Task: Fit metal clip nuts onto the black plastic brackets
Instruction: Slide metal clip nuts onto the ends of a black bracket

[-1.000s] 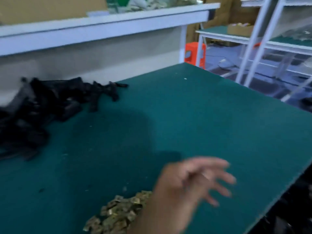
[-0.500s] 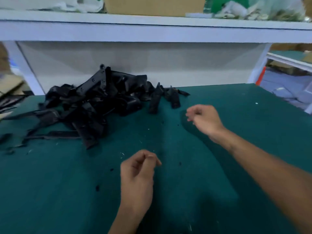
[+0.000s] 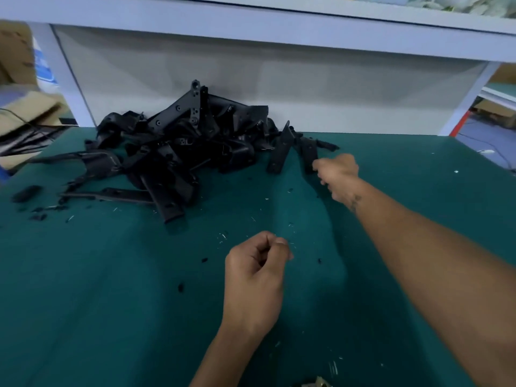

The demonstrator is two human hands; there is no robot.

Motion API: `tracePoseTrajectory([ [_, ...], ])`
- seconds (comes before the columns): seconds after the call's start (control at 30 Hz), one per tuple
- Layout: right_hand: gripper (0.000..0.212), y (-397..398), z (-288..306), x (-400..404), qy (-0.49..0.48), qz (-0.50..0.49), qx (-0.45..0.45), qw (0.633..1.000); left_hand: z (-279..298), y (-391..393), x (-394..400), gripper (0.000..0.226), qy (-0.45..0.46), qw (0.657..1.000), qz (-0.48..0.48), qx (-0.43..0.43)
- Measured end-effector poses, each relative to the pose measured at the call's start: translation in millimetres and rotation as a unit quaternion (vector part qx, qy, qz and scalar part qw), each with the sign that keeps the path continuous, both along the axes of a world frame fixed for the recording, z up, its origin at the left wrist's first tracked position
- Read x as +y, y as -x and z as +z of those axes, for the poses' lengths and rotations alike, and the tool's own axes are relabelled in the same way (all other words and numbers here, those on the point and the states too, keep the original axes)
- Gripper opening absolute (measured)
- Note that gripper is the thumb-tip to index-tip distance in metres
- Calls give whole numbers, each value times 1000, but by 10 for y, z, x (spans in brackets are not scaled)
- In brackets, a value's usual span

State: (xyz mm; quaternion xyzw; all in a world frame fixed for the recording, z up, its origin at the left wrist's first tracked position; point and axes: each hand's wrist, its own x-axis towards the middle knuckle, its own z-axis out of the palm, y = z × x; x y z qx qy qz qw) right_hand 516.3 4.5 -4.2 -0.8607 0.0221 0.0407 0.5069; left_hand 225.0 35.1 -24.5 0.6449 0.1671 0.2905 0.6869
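A heap of black plastic brackets [image 3: 178, 146] lies at the back of the green table [image 3: 111, 289], against the white panel. My right hand [image 3: 336, 173] reaches to the heap's right edge, its curled fingers touching the lower end of a leaning bracket [image 3: 308, 152]; whether it grips that bracket is unclear. My left hand [image 3: 255, 272] hovers over the middle of the table, closed with the thumb pressed to the index finger, and nothing shows in it. A few brass-coloured clip nuts [image 3: 318, 382] peek in at the bottom edge.
A white shelf [image 3: 279, 23] overhangs the back of the table on white posts [image 3: 67, 79]. Small black and white plastic scraps [image 3: 223, 236] litter the mat. Cardboard boxes [image 3: 25, 115] stand beyond the left edge. A loose black piece [image 3: 26, 192] lies at far left.
The view swung left from the table's right end to the bracket heap. My right hand moved forward to the heap's right edge. My left hand came into view, staying closed.
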Motion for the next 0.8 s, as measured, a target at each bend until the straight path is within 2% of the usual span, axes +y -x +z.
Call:
tracePoseTrajectory([
  [0.17, 11, 760, 130, -352, -230, -1, 73, 971, 42, 20, -4, 22, -20, 1000, 3, 0],
  [0.27, 15, 1323, 98, -641, -271, 43, 44, 961, 68, 34, -26, 17, 10, 999, 28, -41],
  [0.33, 19, 1668, 33, -792, -243, 90, -13, 966, 68, 56, -34, 17, 21, 998, 33, -50],
  [0.4, 18, 1965, -23, -902, -188, 155, -72, 967, 82, 73, -45, 31, 12, 999, 35, -39],
  [0.47, 16, 2216, -55, -971, -123, 227, -140, 956, 140, 88, -83, 47, 32, 997, 55, -37],
  [0.5, 15, 2319, -69, -996, -81, 260, -193, 942, 177, 94, -102, 46, 64, 994, 66, -52],
  [0.57, 12, 2485, -89, -1028, 29, 291, -328, 898, 250, 105, -126, 32, 121, 986, 83, -83],
  [0.63, 18, 2585, -75, -1041, 122, 260, -442, 850, 294, 99, -120, 25, 130, 982, 106, -89],
  [0.73, 25, 2625, -7, -1035, 147, 237, -533, 799, 289, 66, -110, 22, 138, 978, 133, -84],
  [0.8, 23, 2670, 15, -1017, 167, 295, -575, 745, 279, 59, -115, 11, 122, 981, 135, -64],
])
